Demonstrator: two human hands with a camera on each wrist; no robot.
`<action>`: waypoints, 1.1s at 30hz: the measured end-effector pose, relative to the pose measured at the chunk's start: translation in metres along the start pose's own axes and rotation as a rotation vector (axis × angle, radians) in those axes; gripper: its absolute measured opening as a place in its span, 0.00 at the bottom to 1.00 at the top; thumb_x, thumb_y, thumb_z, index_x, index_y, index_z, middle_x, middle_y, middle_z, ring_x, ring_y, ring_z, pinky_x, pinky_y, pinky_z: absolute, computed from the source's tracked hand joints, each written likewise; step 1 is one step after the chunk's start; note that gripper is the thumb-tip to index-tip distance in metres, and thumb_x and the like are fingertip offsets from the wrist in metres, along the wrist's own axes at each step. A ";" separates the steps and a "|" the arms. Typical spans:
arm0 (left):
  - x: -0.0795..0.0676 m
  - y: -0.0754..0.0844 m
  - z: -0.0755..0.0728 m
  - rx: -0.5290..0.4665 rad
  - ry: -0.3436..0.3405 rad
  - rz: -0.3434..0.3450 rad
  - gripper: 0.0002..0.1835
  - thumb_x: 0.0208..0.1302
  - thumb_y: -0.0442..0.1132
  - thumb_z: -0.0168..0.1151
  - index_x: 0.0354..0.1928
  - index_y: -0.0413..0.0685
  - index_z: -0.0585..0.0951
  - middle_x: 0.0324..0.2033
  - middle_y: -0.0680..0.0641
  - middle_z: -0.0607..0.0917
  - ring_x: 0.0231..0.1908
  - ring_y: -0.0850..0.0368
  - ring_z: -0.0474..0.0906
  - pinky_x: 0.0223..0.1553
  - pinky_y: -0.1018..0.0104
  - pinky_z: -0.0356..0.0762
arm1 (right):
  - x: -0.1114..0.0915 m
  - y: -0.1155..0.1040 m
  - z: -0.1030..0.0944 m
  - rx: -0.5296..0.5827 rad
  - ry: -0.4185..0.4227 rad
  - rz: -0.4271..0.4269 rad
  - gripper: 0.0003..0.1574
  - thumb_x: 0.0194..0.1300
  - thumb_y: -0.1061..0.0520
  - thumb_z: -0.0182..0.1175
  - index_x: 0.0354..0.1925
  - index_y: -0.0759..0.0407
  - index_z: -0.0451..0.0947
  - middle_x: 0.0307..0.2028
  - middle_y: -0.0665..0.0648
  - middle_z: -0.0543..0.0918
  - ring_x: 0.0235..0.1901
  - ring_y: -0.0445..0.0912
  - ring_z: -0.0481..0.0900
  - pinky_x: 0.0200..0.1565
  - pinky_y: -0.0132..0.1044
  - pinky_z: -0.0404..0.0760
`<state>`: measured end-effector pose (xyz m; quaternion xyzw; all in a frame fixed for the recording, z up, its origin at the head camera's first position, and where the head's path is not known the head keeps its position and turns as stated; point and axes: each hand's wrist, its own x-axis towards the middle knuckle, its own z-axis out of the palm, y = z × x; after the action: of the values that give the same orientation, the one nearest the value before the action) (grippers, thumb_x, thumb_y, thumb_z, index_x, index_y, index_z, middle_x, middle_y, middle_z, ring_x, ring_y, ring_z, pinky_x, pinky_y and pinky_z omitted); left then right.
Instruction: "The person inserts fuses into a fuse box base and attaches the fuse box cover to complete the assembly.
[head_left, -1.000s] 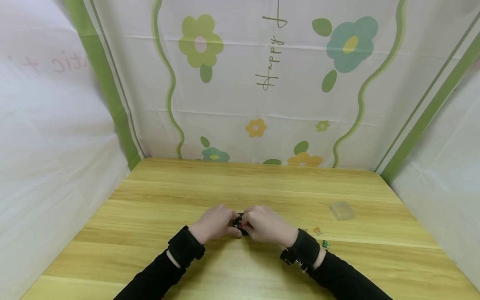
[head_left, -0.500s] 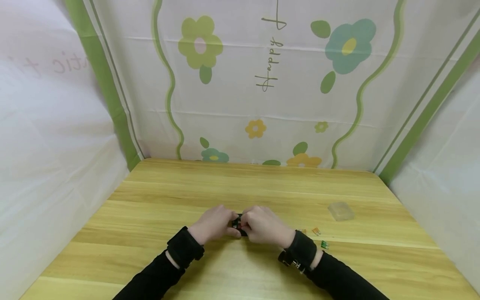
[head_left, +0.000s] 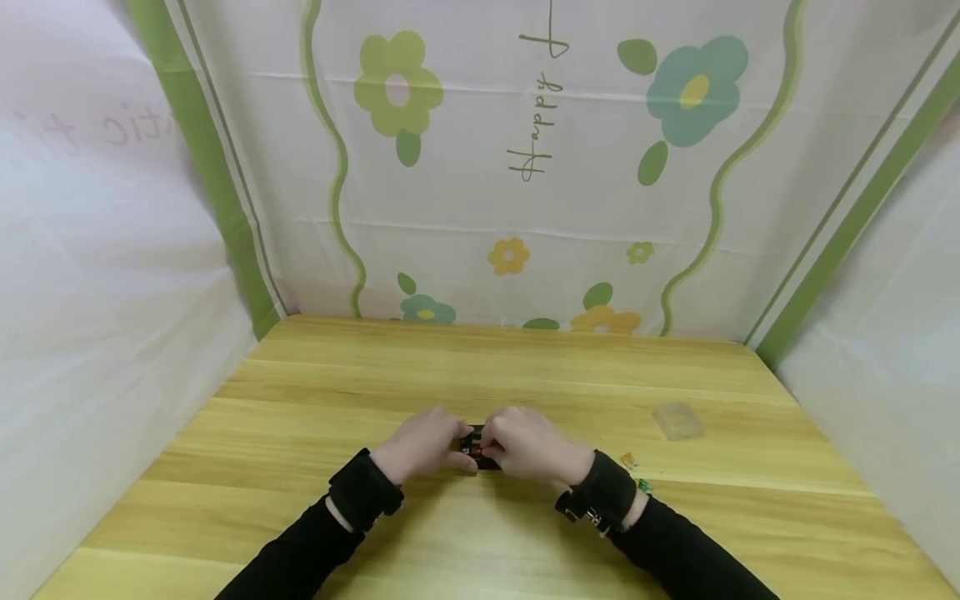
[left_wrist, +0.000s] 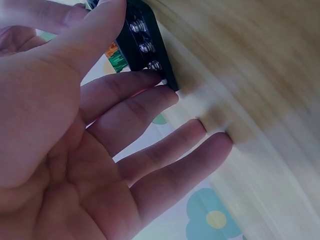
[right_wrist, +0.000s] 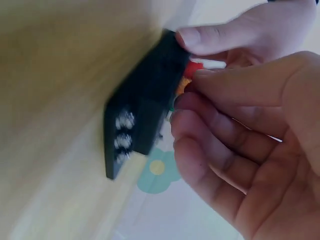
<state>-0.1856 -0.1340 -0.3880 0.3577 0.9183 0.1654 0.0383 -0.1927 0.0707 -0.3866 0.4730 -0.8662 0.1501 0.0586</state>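
Observation:
A small black fuse block (head_left: 471, 440) with metal screw terminals sits on the table between my two hands. My left hand (head_left: 418, 447) holds it by its left end, thumb and fingers on opposite edges. In the left wrist view, an orange and a green blade fuse (left_wrist: 118, 62) show beside the black body (left_wrist: 134, 49). My right hand (head_left: 534, 447) bends over the block's right part. In the right wrist view, its thumb and forefinger pinch at a red blade fuse (right_wrist: 193, 68) on the block, partly hiding it. A white fuse (right_wrist: 215, 64) shows just beyond.
To the right of my right wrist lie a loose orange fuse (head_left: 628, 460) and a green fuse (head_left: 644, 486), partly beside the black wrist strap. Farther back stands a clear plastic box (head_left: 678, 421). A flowered white cloth (head_left: 465, 192) hangs behind the wooden table (head_left: 375, 367).
Both hands stay at the block with hardly any movement. The right wrist now covers a second orange fuse that showed beside it half a second ago. The whole view has shifted slightly.

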 end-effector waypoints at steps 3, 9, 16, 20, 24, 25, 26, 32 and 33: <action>-0.001 0.001 -0.001 0.004 0.001 0.006 0.11 0.55 0.52 0.67 0.34 0.55 0.82 0.15 0.58 0.68 0.15 0.67 0.57 0.19 0.74 0.54 | 0.000 0.001 -0.004 -0.003 0.008 0.007 0.08 0.62 0.61 0.61 0.27 0.51 0.81 0.24 0.41 0.73 0.21 0.33 0.68 0.26 0.23 0.67; -0.001 0.002 -0.003 0.024 0.014 0.005 0.11 0.55 0.52 0.67 0.29 0.56 0.78 0.15 0.60 0.66 0.16 0.67 0.58 0.20 0.74 0.55 | 0.001 0.001 -0.003 -0.001 0.005 -0.016 0.06 0.63 0.60 0.61 0.29 0.51 0.82 0.25 0.41 0.73 0.22 0.32 0.68 0.28 0.22 0.67; 0.001 0.002 -0.002 0.026 0.001 -0.006 0.11 0.55 0.53 0.67 0.28 0.57 0.78 0.15 0.60 0.68 0.16 0.67 0.59 0.20 0.75 0.56 | -0.001 -0.003 0.000 -0.004 0.020 -0.005 0.08 0.62 0.61 0.61 0.27 0.50 0.81 0.23 0.42 0.72 0.19 0.34 0.66 0.24 0.23 0.65; 0.001 0.003 -0.002 0.018 -0.004 -0.011 0.11 0.55 0.52 0.68 0.29 0.57 0.78 0.16 0.60 0.69 0.16 0.67 0.59 0.20 0.75 0.56 | -0.001 -0.004 0.002 -0.001 0.016 0.005 0.09 0.62 0.61 0.61 0.26 0.50 0.80 0.22 0.43 0.71 0.18 0.34 0.65 0.23 0.23 0.64; 0.000 0.003 -0.003 0.006 -0.007 -0.016 0.11 0.55 0.52 0.68 0.28 0.56 0.78 0.16 0.60 0.69 0.16 0.67 0.60 0.20 0.75 0.57 | 0.000 -0.004 0.003 0.000 0.018 0.008 0.09 0.62 0.61 0.62 0.26 0.50 0.79 0.22 0.42 0.70 0.19 0.34 0.65 0.23 0.23 0.64; 0.000 0.003 -0.003 0.003 -0.007 -0.018 0.11 0.55 0.51 0.68 0.28 0.56 0.78 0.16 0.60 0.70 0.16 0.67 0.60 0.20 0.74 0.57 | 0.000 -0.004 0.004 0.001 0.017 0.010 0.09 0.62 0.61 0.62 0.25 0.50 0.79 0.22 0.42 0.69 0.18 0.34 0.65 0.23 0.23 0.64; -0.001 0.002 -0.003 0.001 -0.006 -0.017 0.11 0.55 0.51 0.68 0.27 0.56 0.78 0.16 0.60 0.70 0.16 0.67 0.60 0.20 0.74 0.57 | 0.001 -0.004 0.004 -0.001 0.016 0.009 0.10 0.62 0.61 0.61 0.25 0.50 0.78 0.22 0.42 0.69 0.18 0.34 0.64 0.23 0.23 0.63; -0.001 0.002 -0.002 0.011 0.008 -0.009 0.12 0.55 0.51 0.68 0.27 0.55 0.77 0.16 0.60 0.68 0.16 0.67 0.59 0.20 0.75 0.56 | 0.001 -0.007 0.006 -0.007 0.018 0.021 0.12 0.63 0.61 0.60 0.23 0.49 0.74 0.21 0.42 0.68 0.17 0.34 0.62 0.22 0.23 0.61; -0.002 0.002 -0.002 0.012 0.010 -0.008 0.13 0.55 0.51 0.68 0.26 0.55 0.76 0.16 0.59 0.67 0.16 0.67 0.59 0.20 0.75 0.56 | 0.001 -0.007 0.006 -0.009 0.022 0.022 0.13 0.63 0.61 0.60 0.23 0.49 0.73 0.21 0.42 0.68 0.17 0.34 0.62 0.22 0.23 0.61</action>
<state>-0.1834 -0.1343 -0.3858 0.3533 0.9209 0.1616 0.0323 -0.1868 0.0643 -0.3905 0.4615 -0.8713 0.1518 0.0684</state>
